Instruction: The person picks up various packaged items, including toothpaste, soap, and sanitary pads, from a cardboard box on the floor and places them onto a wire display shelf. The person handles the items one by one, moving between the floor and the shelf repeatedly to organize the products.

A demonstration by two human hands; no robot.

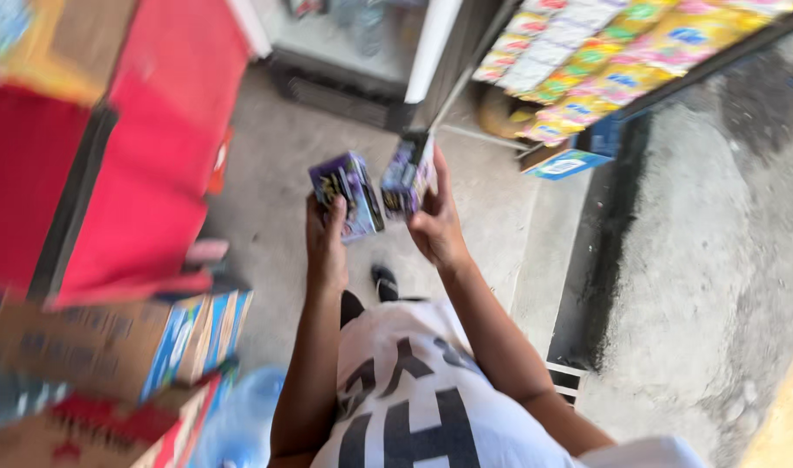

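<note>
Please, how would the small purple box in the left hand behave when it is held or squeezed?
The purple box is probably light: the left hand holds it up alone. It looks like thin printed carton, so hard squeezing might dent it. Its flat sides should keep it from rolling. The right hand holds a similar box.

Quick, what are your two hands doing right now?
Left hand: closed around a small purple box.
Right hand: closed around another purple box.

Glossy cardboard boxes (348, 195), rough concrete floor (717, 260)
</note>
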